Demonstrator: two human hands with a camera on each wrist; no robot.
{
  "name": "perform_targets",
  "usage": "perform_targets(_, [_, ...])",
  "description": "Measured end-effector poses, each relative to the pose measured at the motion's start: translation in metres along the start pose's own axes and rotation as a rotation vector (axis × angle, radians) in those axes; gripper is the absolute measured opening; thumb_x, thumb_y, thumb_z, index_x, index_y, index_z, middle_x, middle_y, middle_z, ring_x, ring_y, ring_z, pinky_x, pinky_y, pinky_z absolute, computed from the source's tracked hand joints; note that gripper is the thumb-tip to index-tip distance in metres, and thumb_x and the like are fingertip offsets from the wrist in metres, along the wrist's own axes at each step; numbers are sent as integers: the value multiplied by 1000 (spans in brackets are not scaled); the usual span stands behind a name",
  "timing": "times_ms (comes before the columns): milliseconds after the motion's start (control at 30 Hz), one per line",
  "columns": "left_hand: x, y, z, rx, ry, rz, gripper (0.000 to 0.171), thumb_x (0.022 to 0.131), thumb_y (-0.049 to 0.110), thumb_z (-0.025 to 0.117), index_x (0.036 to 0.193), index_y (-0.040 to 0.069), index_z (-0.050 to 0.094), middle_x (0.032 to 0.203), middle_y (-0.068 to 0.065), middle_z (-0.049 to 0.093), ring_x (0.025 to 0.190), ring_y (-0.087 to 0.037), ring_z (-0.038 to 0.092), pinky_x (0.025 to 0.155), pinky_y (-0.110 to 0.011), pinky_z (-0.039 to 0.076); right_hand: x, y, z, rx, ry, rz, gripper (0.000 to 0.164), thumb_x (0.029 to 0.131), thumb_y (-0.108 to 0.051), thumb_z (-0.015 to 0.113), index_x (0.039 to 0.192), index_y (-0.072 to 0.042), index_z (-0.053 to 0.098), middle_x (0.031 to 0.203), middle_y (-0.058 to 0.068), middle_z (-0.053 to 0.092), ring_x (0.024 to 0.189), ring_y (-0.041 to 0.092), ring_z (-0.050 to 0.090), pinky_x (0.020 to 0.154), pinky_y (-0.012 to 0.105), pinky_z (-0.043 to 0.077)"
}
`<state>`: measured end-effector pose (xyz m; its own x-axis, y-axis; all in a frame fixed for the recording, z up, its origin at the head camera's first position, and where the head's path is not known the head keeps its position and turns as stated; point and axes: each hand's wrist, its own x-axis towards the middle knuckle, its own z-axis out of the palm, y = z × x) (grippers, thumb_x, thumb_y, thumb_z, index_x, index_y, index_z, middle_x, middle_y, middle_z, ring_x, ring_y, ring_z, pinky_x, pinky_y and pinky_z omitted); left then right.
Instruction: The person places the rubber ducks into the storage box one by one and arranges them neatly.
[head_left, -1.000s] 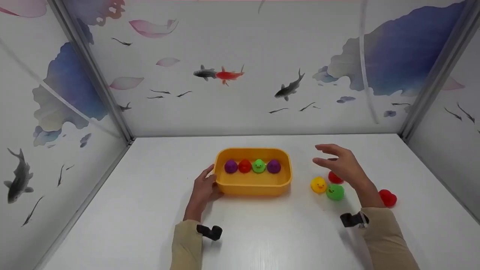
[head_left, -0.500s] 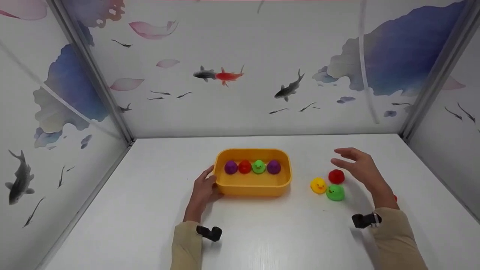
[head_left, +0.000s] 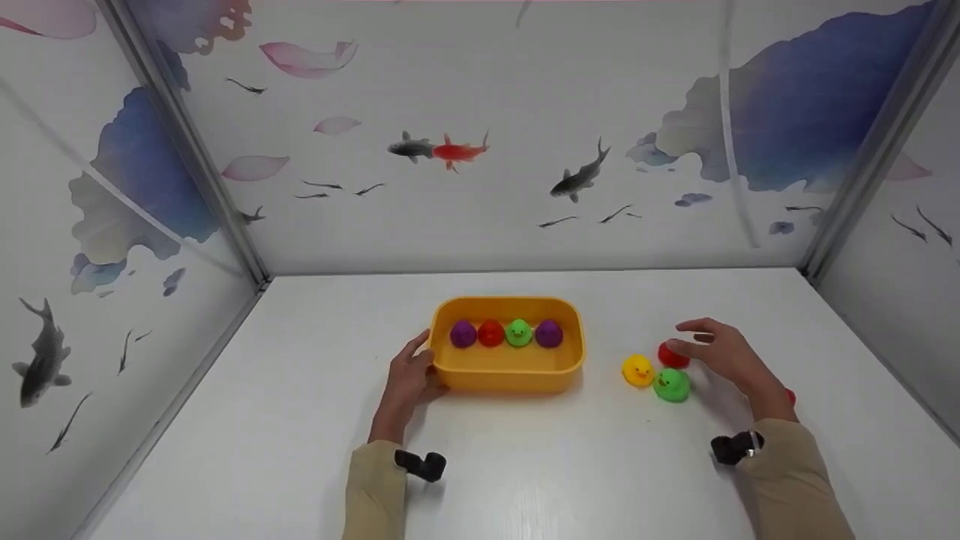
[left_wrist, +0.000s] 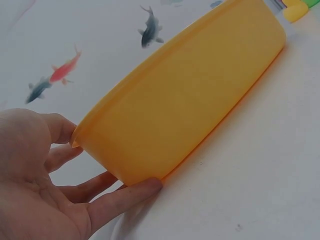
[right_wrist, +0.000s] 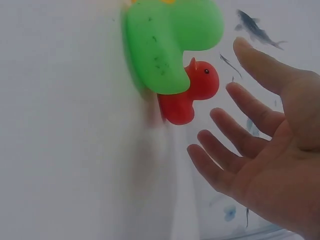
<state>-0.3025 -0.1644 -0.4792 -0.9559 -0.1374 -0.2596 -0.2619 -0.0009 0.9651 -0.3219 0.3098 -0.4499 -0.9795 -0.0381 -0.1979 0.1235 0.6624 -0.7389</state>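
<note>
In the head view a yellow plastic box (head_left: 507,381) holds a row of small rubber ducks: a purple one (head_left: 463,334), a red one, a green one (head_left: 518,333) and another purple. My left hand (head_left: 409,379) holds the box's left end. The left wrist view shows its thumb (left_wrist: 127,200) low on the box's near side and the fingers round the corner. My right hand (head_left: 727,356) hovers by a red rubber duck (head_left: 673,356), fingers spread and holding nothing. In the right wrist view a green rubber duck (right_wrist: 160,45) partly covers that red duck (right_wrist: 202,82).
A yellow rubber duck (head_left: 638,371) and the green duck (head_left: 671,385) sit close to the red one on the white table (head_left: 540,465). Another red thing (head_left: 790,396) is mostly hidden behind my right wrist. Printed panels (head_left: 510,247) close off the back and sides.
My right hand first moved right, away from the box, then lowered toward the red duck beside the green one. The left hand and box have stayed put.
</note>
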Motion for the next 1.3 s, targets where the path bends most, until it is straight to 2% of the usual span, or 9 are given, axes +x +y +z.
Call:
perform_targets(200, [-1, 0, 0, 12, -3, 17, 52, 103, 22, 46, 155, 24, 40, 147, -20, 54, 108, -26, 66, 89, -44, 61, 1, 2, 1, 4, -6, 25, 81, 91, -57, 64, 149, -5, 41, 158, 31, 29, 142, 49, 30, 117, 64, 32])
perform_targets(500, [-1, 2, 1, 40, 3, 8, 50, 105, 24, 46, 155, 26, 39, 150, -17, 51, 114, -27, 64, 91, -42, 60, 2, 4, 5, 27, -14, 69, 82, 89, -55, 67, 148, -4, 41, 154, 30, 33, 138, 48, 32, 116, 63, 35])
perform_targets(733, [-2, 1, 1, 5, 3, 5, 51, 104, 24, 47, 154, 27, 41, 146, -18, 55, 110, -26, 67, 88, -40, 62, 3, 7, 8, 12, -22, 92, 82, 90, -53, 67, 147, -1, 39, 150, 30, 37, 134, 47, 35, 115, 60, 37])
perform_targets(967, [-1, 1, 0, 8, 4, -4, 51, 104, 25, 48, 154, 27, 40, 149, -18, 53, 112, -26, 66, 89, -41, 61, 3, 6, 9, -4, -13, 100, 81, 92, -49, 67, 147, 1, 38, 147, 31, 39, 129, 46, 37, 113, 59, 41])
perform_targets(1300, [-2, 1, 0, 23, -3, 4, 51, 104, 24, 47, 154, 27, 40, 148, -18, 53, 113, -27, 65, 92, -41, 60, 3, -2, 5, 32, 22, 110, 80, 91, -51, 68, 148, -2, 40, 155, 29, 32, 137, 47, 33, 116, 60, 38])
